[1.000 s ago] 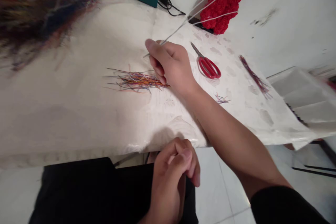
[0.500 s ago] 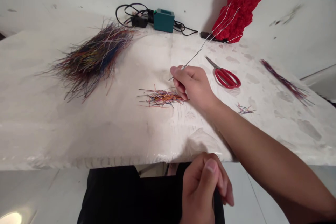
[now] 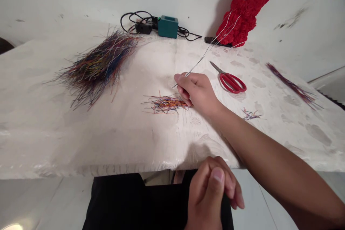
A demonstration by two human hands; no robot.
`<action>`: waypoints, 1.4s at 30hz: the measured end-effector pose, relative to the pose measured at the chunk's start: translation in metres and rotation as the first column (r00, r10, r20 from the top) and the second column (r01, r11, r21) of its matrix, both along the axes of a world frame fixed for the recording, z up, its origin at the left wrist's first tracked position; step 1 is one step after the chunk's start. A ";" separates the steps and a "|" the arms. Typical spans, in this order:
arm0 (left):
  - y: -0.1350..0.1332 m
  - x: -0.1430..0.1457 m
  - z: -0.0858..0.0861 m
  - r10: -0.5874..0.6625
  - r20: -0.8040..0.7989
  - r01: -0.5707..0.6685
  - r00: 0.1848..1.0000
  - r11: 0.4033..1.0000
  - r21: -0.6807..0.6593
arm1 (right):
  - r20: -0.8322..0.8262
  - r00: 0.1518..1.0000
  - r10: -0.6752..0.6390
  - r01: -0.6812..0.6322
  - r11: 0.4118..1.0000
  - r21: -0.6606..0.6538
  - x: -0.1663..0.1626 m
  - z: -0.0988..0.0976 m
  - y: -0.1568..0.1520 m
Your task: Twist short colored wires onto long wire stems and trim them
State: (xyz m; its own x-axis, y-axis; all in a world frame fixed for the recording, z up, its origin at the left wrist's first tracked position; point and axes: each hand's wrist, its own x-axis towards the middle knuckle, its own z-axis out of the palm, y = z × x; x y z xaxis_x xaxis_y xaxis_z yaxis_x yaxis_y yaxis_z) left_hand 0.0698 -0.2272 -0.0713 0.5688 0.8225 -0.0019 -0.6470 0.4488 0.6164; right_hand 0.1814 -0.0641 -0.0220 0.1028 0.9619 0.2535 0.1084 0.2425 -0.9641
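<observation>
Our right hand (image 3: 198, 90) pinches a thin white wire (image 3: 201, 59) just right of the small coloured wire bundle (image 3: 164, 103). Our left hand (image 3: 212, 190) is clenched, well nearer us than that bundle, past the desk (image 3: 81, 133) edge.

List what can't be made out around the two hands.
Head view:
Right hand: its grip on the thin white wires, hidden by its own curled fingers.
Left hand: whether the fist holds anything; fingers cover the palm, bottom edge cuts the wrist.
Small wire bundle: strands too fine to count.
Red fluffy piece: where the wires join it, too thin to see.
</observation>
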 end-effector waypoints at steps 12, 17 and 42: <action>0.002 -0.013 0.005 -0.189 -0.070 0.194 0.979 0.978 0.072 | -0.010 1.000 0.012 -0.012 1.000 0.014 0.000 0.001 -0.001; 0.000 -0.009 0.012 -0.227 0.055 0.224 0.972 0.973 0.048 | -0.005 1.000 0.006 -0.006 1.000 -0.003 -0.001 0.003 -0.002; 0.033 -0.047 0.034 -0.268 -0.306 0.348 0.913 0.905 0.245 | 0.041 0.999 -0.020 0.019 0.999 0.030 -0.002 0.002 -0.003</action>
